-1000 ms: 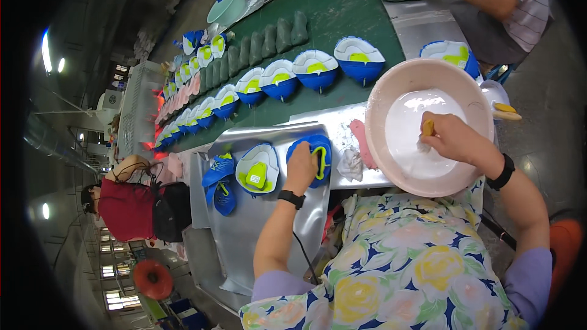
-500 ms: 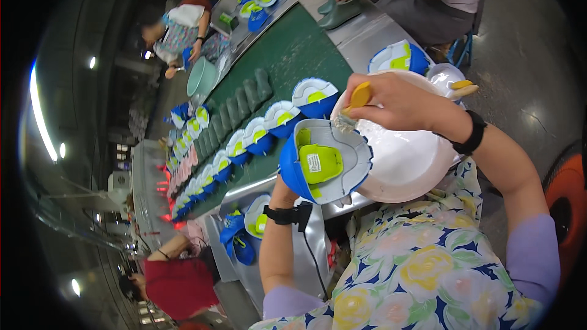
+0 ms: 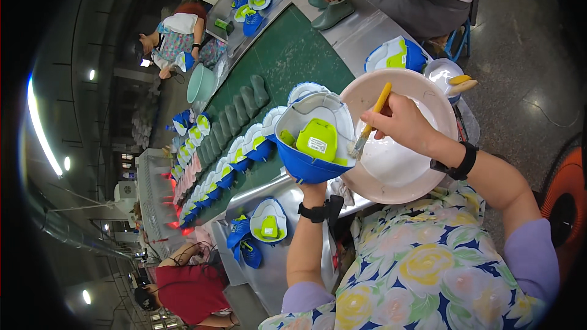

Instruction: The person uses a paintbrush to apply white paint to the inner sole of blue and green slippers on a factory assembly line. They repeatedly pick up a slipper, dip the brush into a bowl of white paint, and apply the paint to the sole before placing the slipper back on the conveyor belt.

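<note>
My left hand (image 3: 312, 188), mostly hidden, grips a blue shoe upper (image 3: 317, 166) from below. The upper's opening faces me, with a white inner edge and a lime-green lining bearing a small white label. In my right hand (image 3: 400, 123) is a brush (image 3: 380, 102) with a yellow handle, pinched between the fingers. Its pale bristles meet the upper's right edge. Under my right hand stands a pale pink basin (image 3: 451, 123) with white liquid inside.
Similar uppers (image 3: 237, 154) and dark green shoe lasts (image 3: 234, 119) line the green conveyor (image 3: 302, 43). Another upper (image 3: 269, 223) lies on a metal surface at lower left. Right of the basin is a small white tub (image 3: 439, 72) with yellow-handled tools. Co-workers sit around; an orange fan (image 3: 559, 201) stands right.
The upper has tilted and moved slightly up and left with my left hand. The brush has gone from its far edge down to its right edge, as my right hand shifted right and toward me.
</note>
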`<state>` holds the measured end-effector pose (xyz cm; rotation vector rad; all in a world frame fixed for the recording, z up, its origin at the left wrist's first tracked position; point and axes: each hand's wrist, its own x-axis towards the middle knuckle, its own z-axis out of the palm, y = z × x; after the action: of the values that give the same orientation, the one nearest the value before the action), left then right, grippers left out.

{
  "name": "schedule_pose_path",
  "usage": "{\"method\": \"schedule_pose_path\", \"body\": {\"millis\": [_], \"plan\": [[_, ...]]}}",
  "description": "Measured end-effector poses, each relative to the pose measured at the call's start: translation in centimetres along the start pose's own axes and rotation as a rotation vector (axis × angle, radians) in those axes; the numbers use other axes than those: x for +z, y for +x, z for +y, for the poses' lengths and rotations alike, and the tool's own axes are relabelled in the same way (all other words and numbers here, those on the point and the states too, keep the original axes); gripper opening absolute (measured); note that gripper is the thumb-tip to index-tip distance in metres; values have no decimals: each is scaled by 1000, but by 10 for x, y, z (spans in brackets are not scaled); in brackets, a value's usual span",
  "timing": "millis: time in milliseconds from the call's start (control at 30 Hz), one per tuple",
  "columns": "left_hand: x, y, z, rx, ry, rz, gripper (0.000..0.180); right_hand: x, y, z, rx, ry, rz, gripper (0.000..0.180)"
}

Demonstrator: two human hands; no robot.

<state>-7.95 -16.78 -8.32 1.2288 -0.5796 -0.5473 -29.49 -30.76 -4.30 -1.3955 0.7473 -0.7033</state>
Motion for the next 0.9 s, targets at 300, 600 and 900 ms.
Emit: {"method": "schedule_pose_path", "body": {"millis": [300,600,900], "plan": [[-33,22,7,-59,-54,-102,43,-11,-9,-4,-238,-15,-77,32],[-20,-10,5,-985,-591,-541,47,-19,-10,-22,-790,-213,-204,16],[17,-39,2,-1144,-842,-460,51,4,11,-29,-923,-483,-359,16]]}}
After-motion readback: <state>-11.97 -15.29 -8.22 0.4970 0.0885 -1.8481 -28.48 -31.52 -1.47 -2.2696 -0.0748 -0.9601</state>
